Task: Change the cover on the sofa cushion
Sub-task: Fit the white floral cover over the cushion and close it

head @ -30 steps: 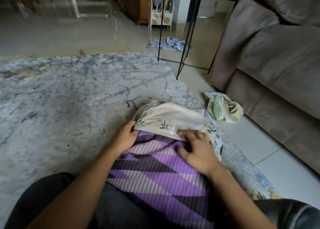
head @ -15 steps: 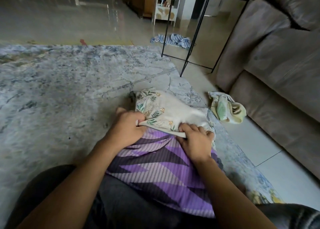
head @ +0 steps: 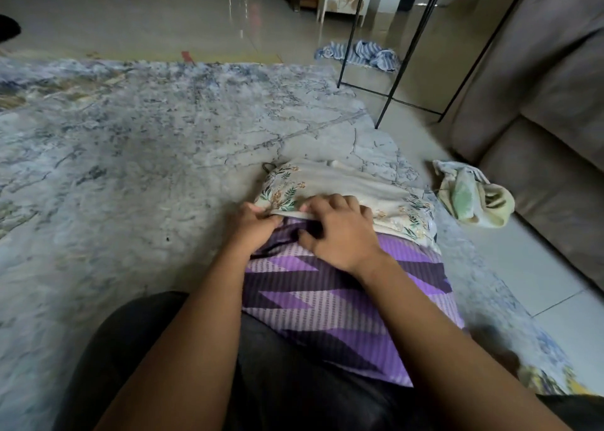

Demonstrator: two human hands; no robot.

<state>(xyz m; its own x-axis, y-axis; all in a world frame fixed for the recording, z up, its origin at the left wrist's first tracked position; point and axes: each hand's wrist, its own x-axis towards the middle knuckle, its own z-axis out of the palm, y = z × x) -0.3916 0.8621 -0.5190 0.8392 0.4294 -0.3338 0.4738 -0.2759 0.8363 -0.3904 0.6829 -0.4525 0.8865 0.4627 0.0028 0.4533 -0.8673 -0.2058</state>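
Observation:
A cushion lies across my lap and the rug, its near part showing purple zigzag fabric (head: 330, 300). A cream floral cover (head: 353, 185) sits over its far end, bunched at the open edge. My left hand (head: 253, 229) pinches that edge at its left side. Just to the right, my right hand (head: 340, 231) has its fingers curled over the same edge, thumb on the purple fabric. The two hands nearly touch.
A grey marbled rug (head: 147, 156) covers the floor to the left. A grey sofa (head: 539, 110) rises on the right, with a crumpled green-yellow cloth (head: 474, 198) at its foot. Black table legs (head: 392, 81) and a striped blue cloth (head: 362, 55) stand beyond.
Both hands have moved to the left along the cover's edge and closer together. The floral cover has slid further off, showing more purple fabric.

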